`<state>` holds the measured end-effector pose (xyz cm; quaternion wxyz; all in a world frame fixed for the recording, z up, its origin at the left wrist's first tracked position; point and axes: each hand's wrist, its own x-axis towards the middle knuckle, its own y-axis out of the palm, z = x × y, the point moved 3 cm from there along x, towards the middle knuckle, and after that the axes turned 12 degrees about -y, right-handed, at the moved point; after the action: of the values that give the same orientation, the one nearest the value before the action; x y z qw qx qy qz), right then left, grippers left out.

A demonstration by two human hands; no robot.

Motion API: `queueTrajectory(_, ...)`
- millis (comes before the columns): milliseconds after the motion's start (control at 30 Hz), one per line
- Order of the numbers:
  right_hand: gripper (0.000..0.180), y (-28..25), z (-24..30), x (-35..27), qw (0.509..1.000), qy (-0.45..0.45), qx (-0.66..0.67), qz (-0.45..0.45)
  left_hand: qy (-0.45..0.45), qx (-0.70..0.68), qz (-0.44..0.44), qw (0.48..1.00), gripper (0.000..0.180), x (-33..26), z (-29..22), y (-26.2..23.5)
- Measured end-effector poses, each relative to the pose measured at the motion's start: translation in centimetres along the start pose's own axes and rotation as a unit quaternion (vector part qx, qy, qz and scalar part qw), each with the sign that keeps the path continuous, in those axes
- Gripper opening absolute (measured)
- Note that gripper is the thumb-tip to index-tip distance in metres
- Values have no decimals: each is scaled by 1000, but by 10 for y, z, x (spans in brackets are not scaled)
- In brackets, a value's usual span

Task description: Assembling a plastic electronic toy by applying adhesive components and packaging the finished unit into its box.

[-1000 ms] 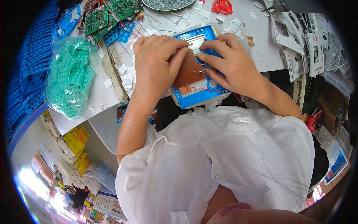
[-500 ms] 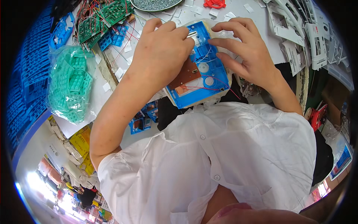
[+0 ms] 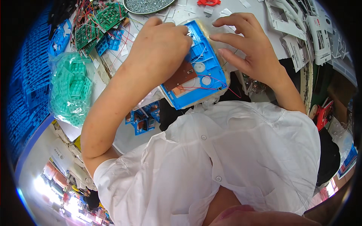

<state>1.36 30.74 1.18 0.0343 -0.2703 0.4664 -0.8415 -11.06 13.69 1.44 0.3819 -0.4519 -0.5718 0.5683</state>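
A blue plastic casing (image 3: 215,69) lies tilted on a pale padded support at the table's near edge. Inside it are a brown circuit board (image 3: 182,78), a round white disc (image 3: 199,67) and thin red and white wires. My left hand (image 3: 160,47) reaches over the casing's upper left part with curled fingers; its fingertips, and whatever they grip, are hidden behind the hand. Just right of the casing, my right hand (image 3: 249,47) hovers with fingers apart and nothing in them.
Green circuit boards (image 3: 109,16) with tangled wires lie far left, near a clear bag of green keypads (image 3: 73,88). Small screws (image 3: 149,4) fill a round dish at the back. White plastic panels (image 3: 286,22) are piled right, blue parts (image 3: 28,90) stacked left. More blue casings (image 3: 144,122) sit lower down.
My left hand has shifted slightly left and down in the view, and the casing and table have slid left too. The right hand stays open, its fingers a little farther from the casing.
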Motion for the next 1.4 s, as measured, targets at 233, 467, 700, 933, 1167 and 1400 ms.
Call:
queueTrajectory(233,30,-1,1,3,1000,-7,12,0,22,28,19,999,9,4,-9,1)
queueTrajectory(467,31,-3,5,6,1000,-15,12,-10,43,178,24,983,16,-2,-51,9)
queueTrajectory(700,31,13,9,2,999,-35,22,3,-56,22,17,998,25,27,7,-6)
queueTrajectory(933,29,50,21,6,997,-62,-40,38,-50,-48,105,992,18,25,22,4)
queueTrajectory(1167,33,54,24,10,997,-48,-46,45,-19,-62,115,991,12,17,23,10)
queueTrajectory(1400,33,58,27,17,999,-1,-4,44,-31,-57,87,994,11,7,14,3)
